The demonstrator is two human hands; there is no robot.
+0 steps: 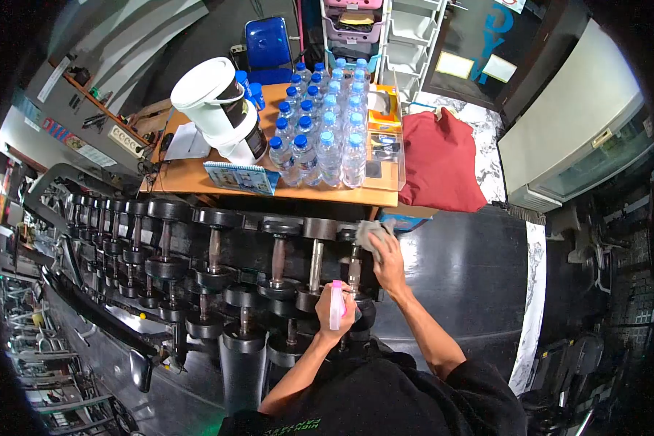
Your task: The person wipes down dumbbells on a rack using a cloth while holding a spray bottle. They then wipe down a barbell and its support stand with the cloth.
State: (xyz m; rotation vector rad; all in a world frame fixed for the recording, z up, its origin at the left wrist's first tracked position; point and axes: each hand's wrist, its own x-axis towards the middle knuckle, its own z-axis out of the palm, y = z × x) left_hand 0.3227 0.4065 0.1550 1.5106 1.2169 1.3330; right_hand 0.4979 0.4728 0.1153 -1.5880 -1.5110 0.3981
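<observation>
Cloth (371, 237), in the head view, bunches in the right grip (389, 259), covering part of the far end of the rightmost dumbbell (354, 270). The left grip (325, 314) wraps a pink-and-white bottle (336, 311), its underside hidden. Beyond, water bottles (330, 156) on the counter (341, 194) partly hide one another.

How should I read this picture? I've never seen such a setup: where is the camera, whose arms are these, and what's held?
There is no machine: a camera worn on a person's head looks forward and down at their own bare hands. The left hand has what looks like a pink-topped spray bottle in its grip. The right hand holds a greyish cloth at the far end of a dumbbell, one of many lined up in rows. Beyond them, a wooden table bears clear bottles with blue caps, white tubs and a desk calendar.
</observation>
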